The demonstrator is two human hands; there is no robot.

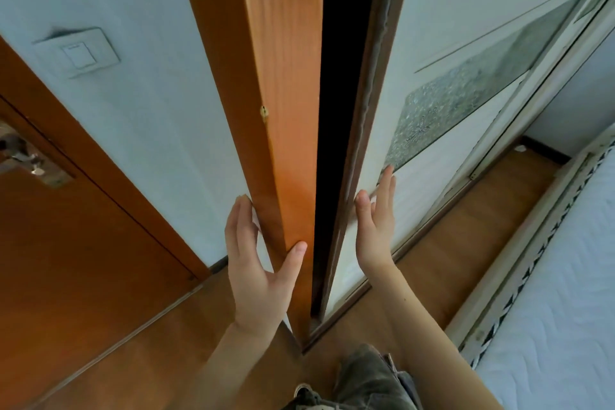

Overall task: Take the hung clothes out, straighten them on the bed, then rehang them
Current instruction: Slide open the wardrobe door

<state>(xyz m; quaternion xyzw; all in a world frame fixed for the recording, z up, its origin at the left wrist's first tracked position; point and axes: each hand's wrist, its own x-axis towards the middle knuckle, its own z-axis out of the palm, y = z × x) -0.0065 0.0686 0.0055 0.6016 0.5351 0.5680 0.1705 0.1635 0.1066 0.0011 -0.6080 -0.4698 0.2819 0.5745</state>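
Note:
I stand in front of a wardrobe whose white sliding door [429,130] with a patterned glass panel is slid a little aside, leaving a narrow dark gap [336,130]. No clothes show inside the gap. My left hand [259,263] is spread around the orange wooden side post [283,93], thumb on its front face. My right hand [376,226] lies flat, fingers apart, against the sliding door next to its brown edge. The bed [562,319] with a white quilted mattress lies at the lower right.
A wooden room door [66,260] with a metal handle is at the left, and a light switch [78,53] sits on the white wall. The wood floor [459,243] runs as a narrow strip between wardrobe and bed. My trouser leg and shoe [359,383] are at the bottom.

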